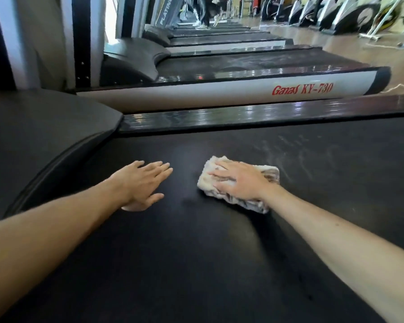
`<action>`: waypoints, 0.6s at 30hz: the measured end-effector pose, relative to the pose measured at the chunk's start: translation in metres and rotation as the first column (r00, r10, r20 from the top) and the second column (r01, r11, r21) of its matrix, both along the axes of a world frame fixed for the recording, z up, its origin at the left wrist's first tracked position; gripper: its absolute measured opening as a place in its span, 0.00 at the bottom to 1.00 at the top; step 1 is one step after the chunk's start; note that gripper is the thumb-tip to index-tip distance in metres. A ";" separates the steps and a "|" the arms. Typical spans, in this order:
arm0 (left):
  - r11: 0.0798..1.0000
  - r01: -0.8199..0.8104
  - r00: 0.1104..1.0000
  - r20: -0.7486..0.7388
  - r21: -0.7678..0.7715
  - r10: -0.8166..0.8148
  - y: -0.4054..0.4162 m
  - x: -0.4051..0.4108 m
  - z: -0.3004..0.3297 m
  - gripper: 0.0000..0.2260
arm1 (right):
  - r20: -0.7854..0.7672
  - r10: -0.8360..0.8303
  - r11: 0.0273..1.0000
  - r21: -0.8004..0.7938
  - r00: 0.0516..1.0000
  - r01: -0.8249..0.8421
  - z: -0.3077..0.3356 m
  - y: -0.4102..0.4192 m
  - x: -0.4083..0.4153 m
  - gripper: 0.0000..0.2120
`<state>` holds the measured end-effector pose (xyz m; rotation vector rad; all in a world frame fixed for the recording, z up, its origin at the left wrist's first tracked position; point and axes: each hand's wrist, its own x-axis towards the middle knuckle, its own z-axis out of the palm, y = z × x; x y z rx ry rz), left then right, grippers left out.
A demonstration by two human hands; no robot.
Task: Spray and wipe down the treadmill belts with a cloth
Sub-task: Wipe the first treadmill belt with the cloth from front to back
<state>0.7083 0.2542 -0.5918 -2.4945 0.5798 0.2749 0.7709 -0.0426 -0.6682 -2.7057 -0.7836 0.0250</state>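
The right hand [239, 180] lies flat on a folded, off-white cloth [240, 185], its fingers straight and spread, pressing the cloth down onto the black treadmill belt [196, 252]. The cloth shows past the fingertips and on both sides of the palm. Just to the left of it, apart from the cloth, the left hand [145, 183] rests palm-down on the bare belt with fingers straight and close together, holding nothing. Beyond the right hand, pale dusty streaks [301, 155] mark the belt. Past both hands runs the glossy side rail [243, 117], then a neighbouring treadmill's grey frame [219, 94] lettered "Ganas KY-730". The dark motor cover [44, 131] sits beyond the left hand.
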 end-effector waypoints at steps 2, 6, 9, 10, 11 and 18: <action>0.997 0.072 0.995 -0.068 -0.035 -0.074 -0.017 -0.007 0.017 0.32 | 0.024 -0.031 0.997 -0.068 0.999 0.033 -0.002 0.015 -0.001 0.26; 0.990 0.106 0.982 -0.149 -0.091 -0.119 -0.026 -0.024 0.042 0.34 | 0.062 0.236 0.972 -0.032 0.970 -0.235 -0.017 0.007 -0.075 0.25; 0.982 0.031 0.975 -0.212 -0.185 -0.071 -0.014 -0.040 0.054 0.35 | 0.054 0.286 0.958 0.006 0.957 -0.286 -0.013 -0.019 -0.085 0.22; 0.976 0.015 0.973 -0.221 -0.219 -0.064 -0.008 -0.043 0.055 0.35 | 0.046 0.219 0.975 0.018 0.975 -0.220 -0.011 -0.021 -0.077 0.23; 0.969 0.002 0.972 -0.227 -0.246 -0.060 -0.003 -0.046 0.057 0.35 | 0.038 0.133 0.991 0.015 0.990 -0.134 -0.010 -0.019 -0.066 0.25; 0.925 0.017 0.980 -0.176 -0.381 -0.090 0.028 -0.061 0.069 0.34 | 0.099 0.213 0.976 -0.068 0.972 -0.207 -0.012 0.008 -0.102 0.26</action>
